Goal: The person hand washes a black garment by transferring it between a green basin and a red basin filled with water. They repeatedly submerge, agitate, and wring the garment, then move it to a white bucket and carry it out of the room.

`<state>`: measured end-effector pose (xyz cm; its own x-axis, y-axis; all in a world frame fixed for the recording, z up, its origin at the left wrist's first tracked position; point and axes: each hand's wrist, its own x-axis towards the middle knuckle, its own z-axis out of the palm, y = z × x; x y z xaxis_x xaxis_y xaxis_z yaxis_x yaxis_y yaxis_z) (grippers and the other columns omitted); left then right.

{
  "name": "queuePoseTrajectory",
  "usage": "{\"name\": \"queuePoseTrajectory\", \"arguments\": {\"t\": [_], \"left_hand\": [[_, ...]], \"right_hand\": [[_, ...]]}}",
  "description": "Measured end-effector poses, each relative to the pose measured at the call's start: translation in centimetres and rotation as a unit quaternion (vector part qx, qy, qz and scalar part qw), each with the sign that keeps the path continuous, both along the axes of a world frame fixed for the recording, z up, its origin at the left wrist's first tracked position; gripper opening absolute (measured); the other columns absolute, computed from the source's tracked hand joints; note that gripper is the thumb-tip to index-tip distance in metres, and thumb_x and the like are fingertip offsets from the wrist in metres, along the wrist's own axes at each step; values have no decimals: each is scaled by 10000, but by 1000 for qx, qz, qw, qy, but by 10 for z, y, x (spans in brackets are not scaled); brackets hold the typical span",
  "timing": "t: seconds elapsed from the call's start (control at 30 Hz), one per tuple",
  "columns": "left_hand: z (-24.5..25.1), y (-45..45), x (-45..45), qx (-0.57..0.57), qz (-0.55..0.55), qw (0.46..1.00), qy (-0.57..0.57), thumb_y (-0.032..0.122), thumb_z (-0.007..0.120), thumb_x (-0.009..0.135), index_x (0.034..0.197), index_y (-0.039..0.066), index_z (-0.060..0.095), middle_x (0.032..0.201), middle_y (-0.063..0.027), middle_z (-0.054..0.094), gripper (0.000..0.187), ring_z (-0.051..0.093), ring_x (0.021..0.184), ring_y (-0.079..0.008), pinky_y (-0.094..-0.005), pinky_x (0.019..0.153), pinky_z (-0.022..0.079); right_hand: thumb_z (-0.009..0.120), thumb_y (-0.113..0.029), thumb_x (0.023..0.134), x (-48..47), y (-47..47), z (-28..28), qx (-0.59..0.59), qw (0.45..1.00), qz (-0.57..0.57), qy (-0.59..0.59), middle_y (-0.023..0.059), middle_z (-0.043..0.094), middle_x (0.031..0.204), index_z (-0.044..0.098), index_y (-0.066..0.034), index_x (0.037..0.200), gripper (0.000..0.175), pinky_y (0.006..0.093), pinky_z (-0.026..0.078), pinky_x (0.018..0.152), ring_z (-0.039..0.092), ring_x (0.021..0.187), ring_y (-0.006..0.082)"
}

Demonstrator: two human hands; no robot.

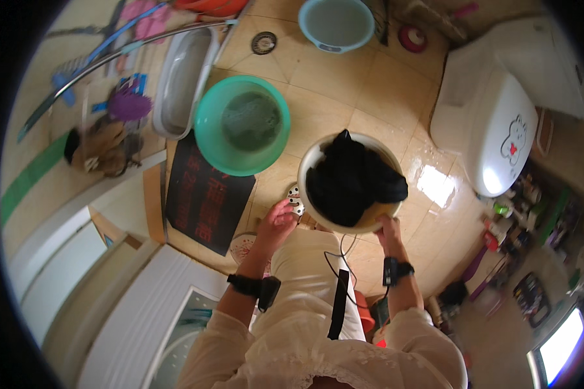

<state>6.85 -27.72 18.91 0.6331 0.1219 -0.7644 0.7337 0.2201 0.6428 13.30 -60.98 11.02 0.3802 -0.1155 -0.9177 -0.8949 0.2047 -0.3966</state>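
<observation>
My right hand (388,228) grips the near right rim of a pale round basin (316,150). Dark wet-looking cloth (355,180) is heaped in this basin, and part of it lies against the right rim. Off the basin's left side is my left hand (278,219), fingers apart and slightly curled, with nothing in it. A green plastic basin (204,121) stands up and to the left, with cloudy, sudsy water (252,120) in its bottom. Both my wrists wear black straps with small devices.
A grey oblong tub (160,104) and a dark doormat (209,194) lie left. At the top are a blue basin (306,31) with greyish contents and a floor drain (264,43). A white toilet (496,131) stands right, beside wet, shiny tiles (430,180). Bottles crowd the right wall.
</observation>
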Motion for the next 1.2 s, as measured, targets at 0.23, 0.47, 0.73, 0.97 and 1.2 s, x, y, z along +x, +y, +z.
{"name": "queuePoseTrajectory", "arguments": {"t": [0.23,0.47,0.73,0.97,1.2], "left_hand": [[57,57,1,130,74,989,-1,155,665,857,1368,39,409,1259,-131,503,583,512,1075,-175,-310,944,427],[151,138,-32,-73,210,972,-73,206,602,892,1116,38,574,1012,-27,593,282,556,943,-147,-316,846,450],[239,277,-197,-2,435,863,-257,181,610,870,963,56,668,947,-59,660,166,621,859,-173,-311,769,498],[319,394,-363,93,539,770,-329,194,504,935,1025,8,635,978,-78,673,245,641,857,-170,-311,792,518],[358,471,-500,-71,698,625,-342,237,453,958,1055,0,624,1012,-109,676,308,642,918,-214,-337,846,513]], "right_hand": [[583,-48,700,-6,12,194,19,992,123,-24,77,576,698,607,32,790,123,311,406,447,545,547,193],[559,14,712,24,95,306,148,923,334,-118,128,632,968,577,85,1037,333,317,517,677,634,832,230],[537,23,719,6,332,352,156,798,548,-196,82,634,935,592,40,1069,355,286,490,678,614,801,191],[515,51,707,-90,587,382,219,679,648,-267,89,632,1013,567,38,1151,448,311,477,808,600,902,208],[553,-39,688,-192,791,403,271,573,711,-304,68,635,787,630,43,990,322,301,463,634,572,693,149]]}}
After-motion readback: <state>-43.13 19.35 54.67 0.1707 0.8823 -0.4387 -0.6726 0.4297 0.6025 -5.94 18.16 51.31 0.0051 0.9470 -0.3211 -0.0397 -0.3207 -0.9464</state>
